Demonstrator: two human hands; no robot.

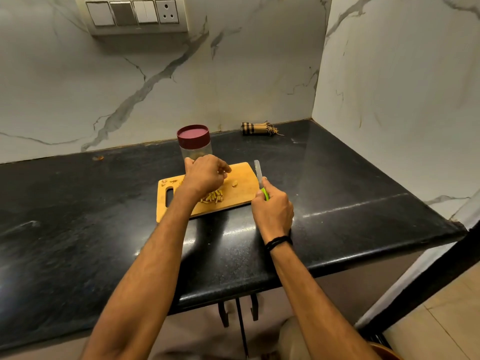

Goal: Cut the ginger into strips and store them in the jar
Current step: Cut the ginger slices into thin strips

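My right hand [272, 211] is wrapped round the green handle of the knife [258, 172], just off the right edge of the cutting board [241, 193], with the pale blade pointing away from me toward the wall; a dark band [278, 242] sits on that wrist. My left hand [205, 175] is over the middle of the board with the fingers bent and the tips drawn together near the far edge, and I cannot tell from here whether they pinch anything. Below that hand lies a small heap of ginger strips [214, 197], partly covered by my wrist, and a single uncut lump of ginger [234, 183] rests apart from them toward the right of the board. A few scraps [168, 181] sit at the board's left end above its handle slot. The jar [196, 149], clear with a dark red lid [193, 136] on it, stands upright just behind the board, its lower part hidden by my left hand. The board lies on a black polished stone countertop [350, 183] that catches glare near its front edge; a bit of peel [98, 158] lies far left by the wall, and a rolled checked cloth [257, 129] rests at the back toward the corner. White marble walls [155, 81] with grey veins meet at that corner, and a switch panel [135, 14] with a socket is mounted high on the back wall.
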